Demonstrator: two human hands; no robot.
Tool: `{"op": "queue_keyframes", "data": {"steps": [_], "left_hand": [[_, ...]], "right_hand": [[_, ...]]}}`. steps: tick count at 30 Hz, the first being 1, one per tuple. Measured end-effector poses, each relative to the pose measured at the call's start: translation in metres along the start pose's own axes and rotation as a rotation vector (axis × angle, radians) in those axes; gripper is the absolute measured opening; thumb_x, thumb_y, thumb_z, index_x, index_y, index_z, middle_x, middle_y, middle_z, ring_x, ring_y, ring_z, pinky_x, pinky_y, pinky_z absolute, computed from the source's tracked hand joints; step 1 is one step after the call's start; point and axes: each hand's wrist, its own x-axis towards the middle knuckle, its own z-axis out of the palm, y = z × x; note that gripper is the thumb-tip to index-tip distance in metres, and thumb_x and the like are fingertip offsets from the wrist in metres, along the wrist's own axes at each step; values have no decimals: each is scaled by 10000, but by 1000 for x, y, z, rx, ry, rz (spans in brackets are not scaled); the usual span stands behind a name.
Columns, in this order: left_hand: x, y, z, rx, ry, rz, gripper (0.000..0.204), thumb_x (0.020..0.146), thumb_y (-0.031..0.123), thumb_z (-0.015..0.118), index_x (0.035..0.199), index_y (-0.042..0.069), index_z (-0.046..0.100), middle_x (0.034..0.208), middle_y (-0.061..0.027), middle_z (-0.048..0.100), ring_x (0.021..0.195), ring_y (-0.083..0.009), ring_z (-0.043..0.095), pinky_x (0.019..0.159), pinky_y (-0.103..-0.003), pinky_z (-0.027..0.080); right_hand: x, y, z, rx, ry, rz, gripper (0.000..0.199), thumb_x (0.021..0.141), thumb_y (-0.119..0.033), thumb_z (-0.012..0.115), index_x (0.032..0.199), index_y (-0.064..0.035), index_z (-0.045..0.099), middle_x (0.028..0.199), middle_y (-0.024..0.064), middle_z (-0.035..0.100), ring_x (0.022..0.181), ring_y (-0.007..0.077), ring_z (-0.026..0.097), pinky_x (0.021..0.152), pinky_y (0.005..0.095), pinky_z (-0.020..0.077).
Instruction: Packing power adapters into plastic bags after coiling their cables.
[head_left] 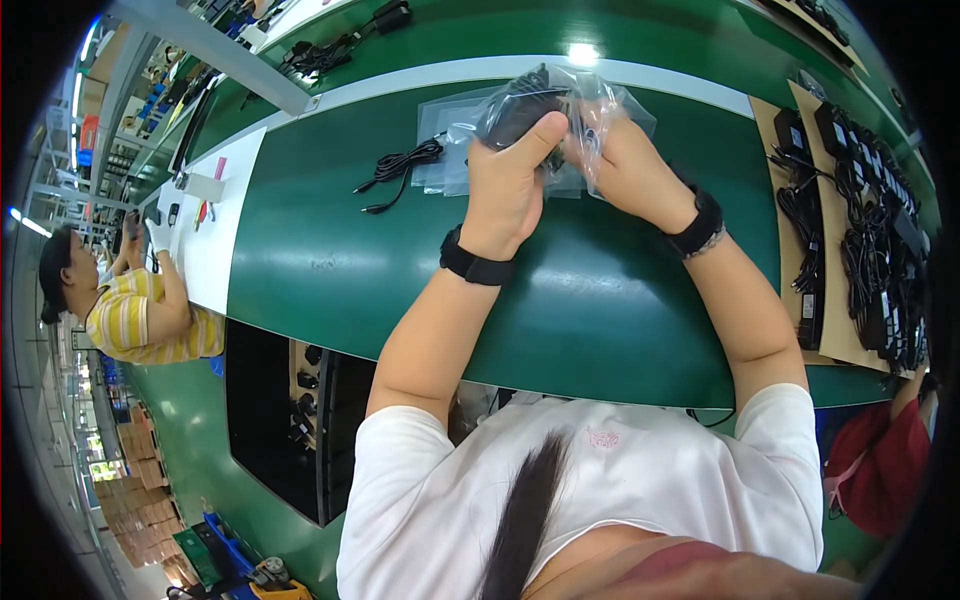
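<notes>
Over the far part of the green table, my left hand [507, 185] is closed round a black power adapter [518, 118], with the thumb across its near end. Clear film covers part of the adapter. My right hand [632, 165] pinches the clear plastic bag [628, 105] just to the right of it, fingers partly hidden by the film. Beneath both hands lies a stack of flat clear bags [432, 178]. A black cable [408, 160], bundled in loops with its plug end loose, rests on the table left of the stack.
Cardboard trays [812, 340] full of black adapters and cables stand at the right. A black bin [275, 440] with more adapters sits below the table's left edge. At the white table [215, 245] on the left works a person in a yellow striped shirt [130, 320].
</notes>
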Motion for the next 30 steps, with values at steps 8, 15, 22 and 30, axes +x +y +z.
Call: {"op": "queue_keyframes", "data": {"steps": [8,15,22,30], "left_hand": [[2,-7,-11,-122,-22,-370,198,773,4,616,968,13,579,922,-64,625,827,-163,603,743,-287,487],[10,8,-13,-139,114,-206,212,763,-46,569,972,-13,577,936,-102,621,825,-201,611,772,-325,504],[7,15,-18,-106,159,42,256,743,-72,595,986,-2,555,923,-82,602,818,-195,600,756,-322,500],[5,10,-10,-131,13,-59,307,749,-65,599,1047,-12,544,961,-86,604,853,-196,599,779,-319,494]], "right_hand": [[-5,-21,-20,-627,-250,-64,212,764,-156,580,817,44,534,740,229,554,759,366,538,693,408,438],[9,-11,-40,87,-274,-9,543,791,-234,646,1256,-28,455,1060,104,581,988,201,518,877,315,397],[3,-27,-30,299,123,81,684,771,-161,664,1362,-131,320,1228,112,453,1000,177,517,853,278,407],[22,11,-58,651,176,174,456,817,-101,610,1186,-46,349,1013,131,527,889,182,563,750,289,469]]}}
